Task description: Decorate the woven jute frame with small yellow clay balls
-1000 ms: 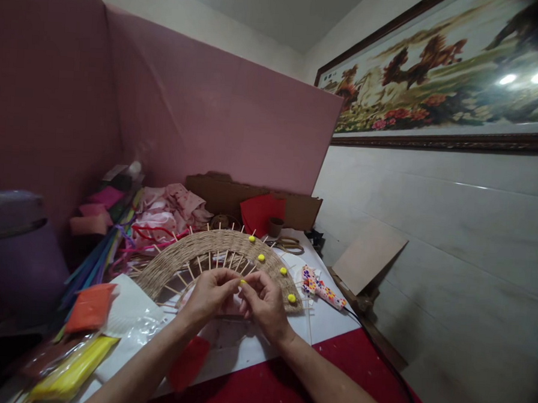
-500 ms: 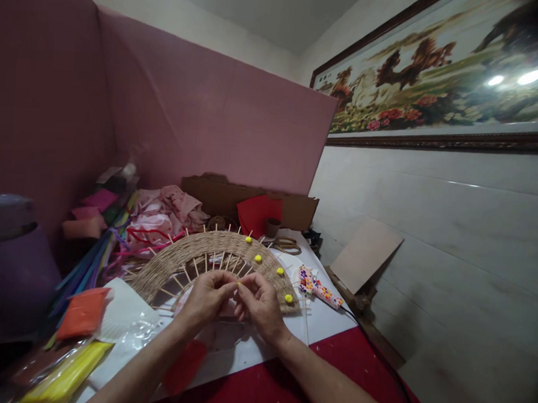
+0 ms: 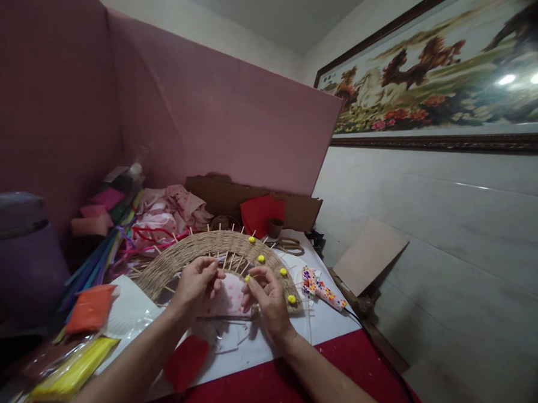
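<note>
A half-round fan of woven twine on thin wooden sticks (image 3: 212, 246) lies on the white table sheet (image 3: 261, 351). Several small yellow balls (image 3: 287, 299) sit along its right rim. My right hand (image 3: 266, 297) pinches one small yellow ball (image 3: 247, 278) between thumb and forefinger, just under the fan's inner edge. My left hand (image 3: 195, 282) hovers at the fan's inner edge with fingers curled together; what it holds, if anything, I cannot make out. A pink dotted piece (image 3: 228, 297) lies between the hands.
A patterned glue gun (image 3: 322, 290) with a black cord lies right of the fan. Scissors (image 3: 288, 244), a small cup (image 3: 275, 227), red paper and cardboard stand behind. Coloured strips, pink cloth, orange and yellow packets crowd the left. A red piece (image 3: 187, 362) lies near my left forearm.
My hands were together over the fan's centre; now they have drawn apart, the right keeping the yellow ball, the left moved up to the fan's inner edge.
</note>
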Action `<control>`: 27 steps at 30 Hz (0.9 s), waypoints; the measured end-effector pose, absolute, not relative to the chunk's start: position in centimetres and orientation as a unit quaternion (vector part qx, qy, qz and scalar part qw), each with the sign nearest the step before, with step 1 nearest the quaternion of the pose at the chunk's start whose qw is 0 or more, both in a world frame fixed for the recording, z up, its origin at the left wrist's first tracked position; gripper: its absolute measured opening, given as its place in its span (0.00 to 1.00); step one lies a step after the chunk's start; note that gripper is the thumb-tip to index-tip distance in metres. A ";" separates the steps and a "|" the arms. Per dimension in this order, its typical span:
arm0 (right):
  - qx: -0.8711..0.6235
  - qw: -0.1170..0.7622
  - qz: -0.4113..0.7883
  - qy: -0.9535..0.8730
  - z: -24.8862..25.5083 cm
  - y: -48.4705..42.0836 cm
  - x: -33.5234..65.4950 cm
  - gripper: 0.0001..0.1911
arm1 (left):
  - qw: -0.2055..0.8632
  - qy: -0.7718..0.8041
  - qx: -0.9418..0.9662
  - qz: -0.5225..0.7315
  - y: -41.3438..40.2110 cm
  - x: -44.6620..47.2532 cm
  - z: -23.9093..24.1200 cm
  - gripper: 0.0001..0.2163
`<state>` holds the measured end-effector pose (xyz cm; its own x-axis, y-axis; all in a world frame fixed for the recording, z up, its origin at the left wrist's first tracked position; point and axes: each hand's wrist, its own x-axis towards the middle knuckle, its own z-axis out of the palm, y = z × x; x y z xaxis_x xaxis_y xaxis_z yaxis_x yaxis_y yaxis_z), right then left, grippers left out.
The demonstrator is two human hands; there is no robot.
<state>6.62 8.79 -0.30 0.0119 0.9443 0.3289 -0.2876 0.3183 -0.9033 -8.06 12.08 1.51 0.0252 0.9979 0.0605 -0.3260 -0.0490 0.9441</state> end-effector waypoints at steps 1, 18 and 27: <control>-0.322 0.630 0.492 -0.506 -0.4 8.8 6.6 0.12 | 0.588 0.373 0.423 0.579 12.1 -8.1 1.5 0.16; -0.329 0.615 0.507 -0.506 -0.8 9.3 6.7 0.16 | 0.713 0.334 0.370 0.493 11.0 -7.5 2.2 0.05; -0.379 0.613 0.455 -0.523 -0.5 9.0 7.1 0.18 | 0.710 0.331 0.390 0.484 11.1 -7.9 1.9 0.06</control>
